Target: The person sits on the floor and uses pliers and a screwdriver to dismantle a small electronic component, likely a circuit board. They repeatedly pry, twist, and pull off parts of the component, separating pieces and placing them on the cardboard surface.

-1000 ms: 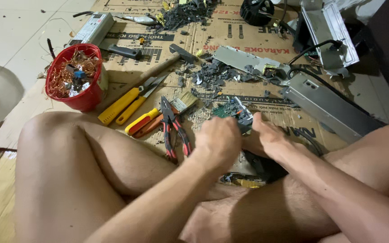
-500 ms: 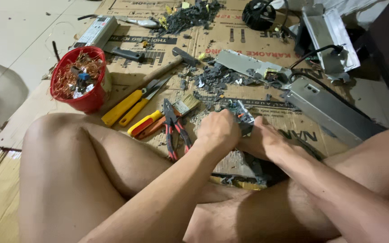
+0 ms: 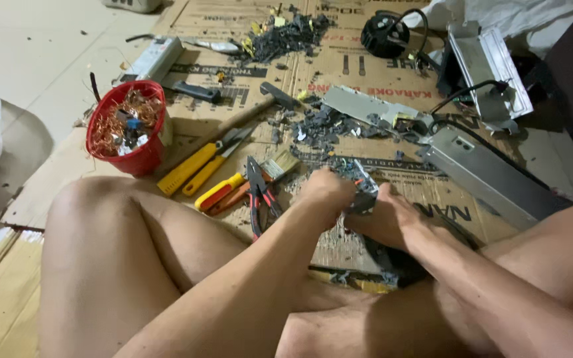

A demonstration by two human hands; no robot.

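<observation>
I sit on flattened cardboard (image 3: pixel 373 73) with both hands together in front of my legs. My left hand (image 3: pixel 325 193) and my right hand (image 3: pixel 387 220) both grip a small circuit board (image 3: pixel 361 185) studded with components, held between them just above the cardboard. Grey broken bits lie under and around it. Just left of my left hand lie red-and-black pliers (image 3: pixel 257 192) and a small paintbrush (image 3: pixel 278 163).
A red bucket (image 3: pixel 127 129) of copper wire scraps stands at the left. Yellow-handled snips (image 3: pixel 200 162), a hammer (image 3: pixel 260 105), an open metal case (image 3: pixel 485 174), another metal housing (image 3: pixel 489 73), a black round part (image 3: pixel 384 34) and a debris pile (image 3: pixel 283 36) lie around.
Both hands have closed in tighter on the circuit board and shifted slightly down and toward me. The view has drifted a little; nothing else moved.
</observation>
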